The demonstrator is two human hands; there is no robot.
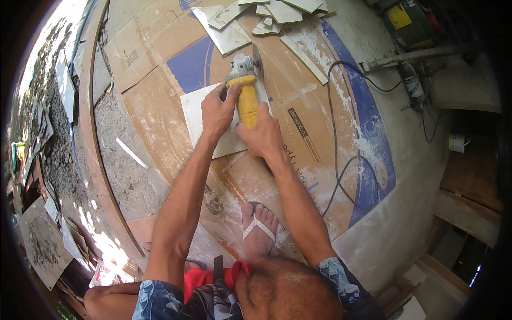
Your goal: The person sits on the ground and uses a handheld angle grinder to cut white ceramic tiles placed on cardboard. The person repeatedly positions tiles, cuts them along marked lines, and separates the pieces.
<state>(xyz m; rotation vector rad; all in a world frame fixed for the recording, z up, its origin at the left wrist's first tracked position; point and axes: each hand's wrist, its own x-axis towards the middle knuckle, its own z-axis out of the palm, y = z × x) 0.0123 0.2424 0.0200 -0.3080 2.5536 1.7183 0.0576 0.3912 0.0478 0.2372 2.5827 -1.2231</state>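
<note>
A yellow angle grinder (247,101) with a grey metal head is held between my two hands, its thin disc (258,62) upright on the right side. My right hand (263,132) wraps round the rear of the yellow body. Nearer the head, my left hand (219,111) grips the body's left side, thumb on top. Beneath the tool lies a white square tile (193,113), partly hidden by my hands and wrists. The disc stands by the tile's far right edge; whether it touches the tile, I cannot tell.
Flattened cardboard (160,125) covers the floor. Broken tile pieces (226,32) lie at the far side, with a narrow strip (304,58) beside them. A black cord (332,112) loops on the right. My sandalled foot (260,226) is close by. A long wooden edge (92,128) runs along the left.
</note>
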